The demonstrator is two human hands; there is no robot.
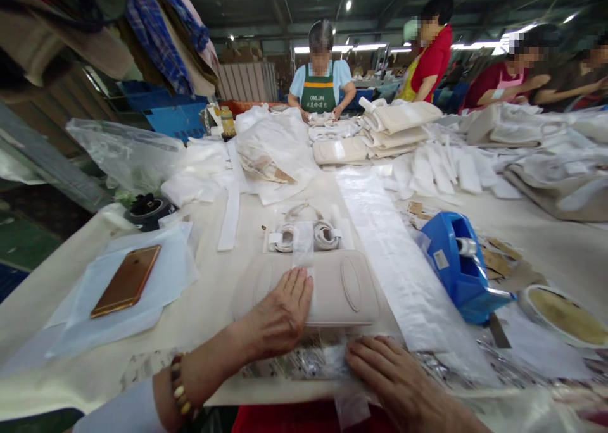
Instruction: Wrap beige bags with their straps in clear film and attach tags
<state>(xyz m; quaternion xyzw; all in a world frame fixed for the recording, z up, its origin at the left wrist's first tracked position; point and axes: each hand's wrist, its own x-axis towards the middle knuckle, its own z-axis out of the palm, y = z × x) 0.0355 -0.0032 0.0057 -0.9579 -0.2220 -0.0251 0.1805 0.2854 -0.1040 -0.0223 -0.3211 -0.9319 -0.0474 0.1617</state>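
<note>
While a co-worker in a green apron (322, 81) works across the cream-covered table (209, 281), I look down through the head camera on a pale beige, rounded oblong bag (332, 287) of smooth, leather-like material, lying close to the near edge. Its long axis runs left to right across my view. The left hand (280, 306) is the nearer, touching it: palm down, fingers together and outstretched over the middle of its face, closed around nothing. The right hand (394, 376) lies lower and to the right, just off the bag's near side, fingers extended beside a narrow strip of clear film (352, 406) that hangs over the table's edge; whether a hidden thumb pinches it, I cannot tell. Just beyond the bag sit two coiled beige straps (327, 235), banded in white.
</note>
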